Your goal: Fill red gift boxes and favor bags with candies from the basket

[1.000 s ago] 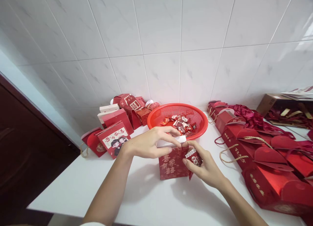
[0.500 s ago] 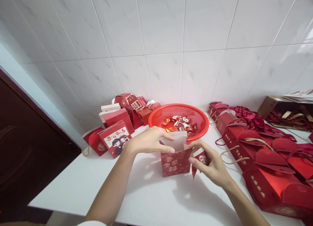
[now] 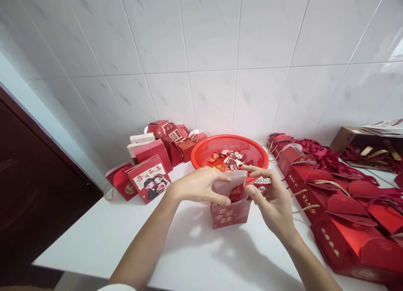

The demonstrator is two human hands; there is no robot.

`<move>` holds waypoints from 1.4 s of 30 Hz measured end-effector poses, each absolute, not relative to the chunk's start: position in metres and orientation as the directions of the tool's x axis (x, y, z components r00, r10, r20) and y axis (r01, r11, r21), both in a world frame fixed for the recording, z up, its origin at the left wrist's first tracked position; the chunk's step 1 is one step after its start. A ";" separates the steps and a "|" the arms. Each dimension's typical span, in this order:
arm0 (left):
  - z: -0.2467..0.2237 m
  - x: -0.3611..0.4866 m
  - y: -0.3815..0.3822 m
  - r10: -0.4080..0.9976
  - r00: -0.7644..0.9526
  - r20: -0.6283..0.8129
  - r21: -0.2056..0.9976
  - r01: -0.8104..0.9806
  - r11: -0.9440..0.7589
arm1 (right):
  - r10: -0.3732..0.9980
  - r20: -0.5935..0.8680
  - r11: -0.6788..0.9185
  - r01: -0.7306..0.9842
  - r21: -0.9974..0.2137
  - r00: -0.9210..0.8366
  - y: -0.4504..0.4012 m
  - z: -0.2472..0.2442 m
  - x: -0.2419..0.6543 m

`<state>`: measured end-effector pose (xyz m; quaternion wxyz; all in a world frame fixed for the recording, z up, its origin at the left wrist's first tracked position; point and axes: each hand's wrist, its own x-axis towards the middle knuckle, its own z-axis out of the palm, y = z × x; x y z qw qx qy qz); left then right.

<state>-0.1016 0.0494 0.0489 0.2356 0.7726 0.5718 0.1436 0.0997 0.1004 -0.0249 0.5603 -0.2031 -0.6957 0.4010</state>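
In front of me on the white table stands a small red paper gift box (image 3: 231, 215) with gold writing, its top open. My left hand (image 3: 201, 187) holds its left side, thumb at the front rim and fingers over the opening. A red-wrapped piece (image 3: 236, 193) shows in the mouth of the box. At the right rim is my right hand (image 3: 273, 198), its fingers curled round a wrapped candy (image 3: 263, 182) with a white dotted edge. Just behind the box, a red plastic basket (image 3: 201, 150) contains several wrapped candies (image 3: 234, 158).
Several closed red gift boxes (image 3: 352, 232) with rope handles line the right side. More red boxes and cards (image 3: 153, 179) stand at the left back. A brown carton (image 3: 344, 142) sits at the far right. A tiled wall (image 3: 210, 93) rises behind the table.
My right hand has moved up and inward to the box's opening, and a red-wrapped piece now shows there. The box and my left hand have shifted slightly right.
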 end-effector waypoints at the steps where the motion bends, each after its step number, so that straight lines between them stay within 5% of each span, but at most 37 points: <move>1: 0.049 -0.102 0.049 0.953 0.299 -0.058 0.523 0.822 -0.226 | 0.738 0.621 0.591 -0.192 -0.784 -0.265 0.101 -0.025 0.099; 4: 0.049 -0.101 0.050 0.954 0.290 -0.073 0.521 0.827 -0.212 | 0.730 0.648 0.603 -0.241 -0.760 -0.218 0.101 -0.025 0.098; 10: 0.049 -0.099 0.052 0.932 0.351 -0.092 0.527 0.811 -0.253 | 0.608 0.673 0.721 -0.063 -0.690 -0.420 0.104 -0.034 0.095; 17: 0.046 -0.105 0.053 0.896 0.441 -0.043 0.569 0.748 -0.341 | 0.745 0.615 0.618 -0.078 -0.782 -0.259 0.115 -0.047 0.106; 27: 0.048 -0.109 0.053 0.901 0.432 0.031 0.589 0.720 -0.366 | 0.715 0.492 0.565 -0.004 -0.825 -0.497 0.127 -0.053 0.115; 36: 0.036 -0.107 0.065 0.901 0.421 0.102 0.518 0.751 -0.410 | 0.763 0.513 0.555 -0.009 -0.832 -0.393 0.126 -0.052 0.113; 42: 0.036 -0.106 0.067 0.892 0.452 -0.007 0.512 0.768 -0.385 | 0.774 0.496 0.540 0.001 -0.842 -0.393 0.126 -0.054 0.108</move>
